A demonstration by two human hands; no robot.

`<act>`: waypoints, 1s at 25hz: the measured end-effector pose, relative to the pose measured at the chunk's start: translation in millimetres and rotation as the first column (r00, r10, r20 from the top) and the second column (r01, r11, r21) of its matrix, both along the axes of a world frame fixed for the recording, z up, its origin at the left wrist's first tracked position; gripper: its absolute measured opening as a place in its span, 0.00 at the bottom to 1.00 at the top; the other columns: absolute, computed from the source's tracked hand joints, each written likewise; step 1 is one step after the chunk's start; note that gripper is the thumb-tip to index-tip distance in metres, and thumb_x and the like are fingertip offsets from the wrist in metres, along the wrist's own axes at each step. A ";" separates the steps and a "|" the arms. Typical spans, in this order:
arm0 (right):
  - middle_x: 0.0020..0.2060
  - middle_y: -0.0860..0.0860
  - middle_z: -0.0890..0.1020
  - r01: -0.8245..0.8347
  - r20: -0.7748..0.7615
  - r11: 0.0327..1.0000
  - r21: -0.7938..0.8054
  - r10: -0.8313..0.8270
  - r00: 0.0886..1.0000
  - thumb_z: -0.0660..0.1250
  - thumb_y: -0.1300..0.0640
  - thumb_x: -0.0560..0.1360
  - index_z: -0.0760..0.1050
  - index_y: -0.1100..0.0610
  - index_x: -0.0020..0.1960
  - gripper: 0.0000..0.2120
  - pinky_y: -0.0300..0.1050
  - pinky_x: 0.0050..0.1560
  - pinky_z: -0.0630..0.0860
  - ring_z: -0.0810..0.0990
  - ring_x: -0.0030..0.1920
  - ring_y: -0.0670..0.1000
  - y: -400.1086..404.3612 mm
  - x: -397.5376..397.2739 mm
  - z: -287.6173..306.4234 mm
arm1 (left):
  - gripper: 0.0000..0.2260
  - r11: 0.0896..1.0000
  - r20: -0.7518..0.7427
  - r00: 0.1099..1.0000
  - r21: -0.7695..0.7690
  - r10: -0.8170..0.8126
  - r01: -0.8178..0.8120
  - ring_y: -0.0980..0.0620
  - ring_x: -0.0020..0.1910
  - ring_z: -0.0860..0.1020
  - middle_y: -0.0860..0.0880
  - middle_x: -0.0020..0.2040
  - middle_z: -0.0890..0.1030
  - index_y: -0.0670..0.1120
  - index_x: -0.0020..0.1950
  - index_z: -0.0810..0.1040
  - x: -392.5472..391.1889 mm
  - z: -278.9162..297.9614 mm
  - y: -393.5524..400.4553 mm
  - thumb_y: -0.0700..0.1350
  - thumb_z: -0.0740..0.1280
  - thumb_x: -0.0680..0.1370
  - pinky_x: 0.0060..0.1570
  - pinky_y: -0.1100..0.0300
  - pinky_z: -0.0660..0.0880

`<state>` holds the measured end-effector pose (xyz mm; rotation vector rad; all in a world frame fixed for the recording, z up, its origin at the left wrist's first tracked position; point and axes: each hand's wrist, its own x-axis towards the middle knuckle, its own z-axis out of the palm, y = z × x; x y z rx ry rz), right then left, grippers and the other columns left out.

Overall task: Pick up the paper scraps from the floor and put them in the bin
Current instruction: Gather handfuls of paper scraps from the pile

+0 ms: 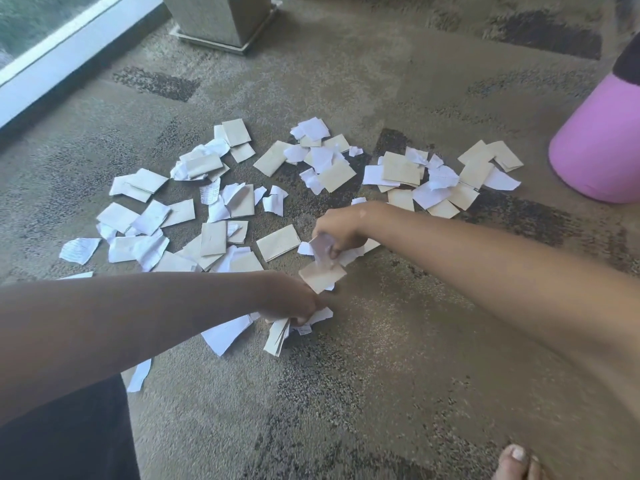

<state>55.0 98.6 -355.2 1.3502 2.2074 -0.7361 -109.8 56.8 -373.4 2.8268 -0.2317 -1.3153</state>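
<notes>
Closest to the camera there's a bare foot [517,460] at the bottom right and dark clothing at the bottom left, both on the mottled grey-brown carpet floor [381,393]. A bit further out, the left hand [294,303] has its fingers curled around a wad of white and beige paper pieces [280,336], held low right at the carpet. Just past it, the right hand [337,230] is pinching a couple of torn bits [322,258], one beige piece dangling below the fingers.

Beyond the hands is the main mess: torn white and beige paper scraps [277,174] spread in a wide band across the floor, many overlapping. Looks like most of the job is still ahead.

This stuff should weigh basically nothing and flex easily, so I'd say raking several together and bunching them beats picking singles. The flat beige rectangles lie flush, so probably easiest to catch an edge or corner; the crumpled white ones offer raised folds to grab.

Further right stands a pink cylindrical bin [599,143] with a dark liner, near the scraps' right end. At the back: a grey stone planter base [221,22] and a white window frame [69,53].
</notes>
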 end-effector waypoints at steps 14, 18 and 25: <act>0.35 0.48 0.76 0.144 0.000 0.989 -0.031 -0.144 0.990 0.71 0.48 0.75 0.72 0.52 0.42 0.11 0.42 0.34 0.68 0.75 0.36 0.50 5.2 36.7 33.1 | 0.16 0.630 0.143 0.614 -0.140 0.776 -0.764 0.56 0.36 0.73 0.54 0.36 0.75 0.45 0.45 0.81 -17.2 31.1 73.1 0.48 0.81 0.64 0.28 0.71 0.67; 0.49 0.51 0.78 -0.066 -0.003 0.995 -0.073 0.065 0.998 0.69 0.48 0.76 0.77 0.58 0.51 0.12 0.45 0.43 0.76 0.77 0.44 0.49 -30.6 9.6 6.3 | 0.21 0.480 0.237 0.437 -0.169 0.868 -0.861 0.53 0.31 0.74 0.46 0.38 0.81 0.41 0.45 0.81 -16.5 42.7 106.0 0.51 0.82 0.61 0.28 0.67 0.70; 0.70 0.54 0.65 -0.262 -0.117 0.964 0.048 0.266 0.957 0.65 0.67 0.77 0.77 0.63 0.55 0.08 0.46 0.55 0.75 0.77 0.55 0.53 -78.1 7.5 -26.7 | 0.14 0.350 0.331 0.248 -0.296 0.910 -0.889 0.54 0.29 0.73 0.51 0.30 0.76 0.46 0.36 0.82 3.3 55.9 126.1 0.51 0.82 0.60 0.28 0.65 0.69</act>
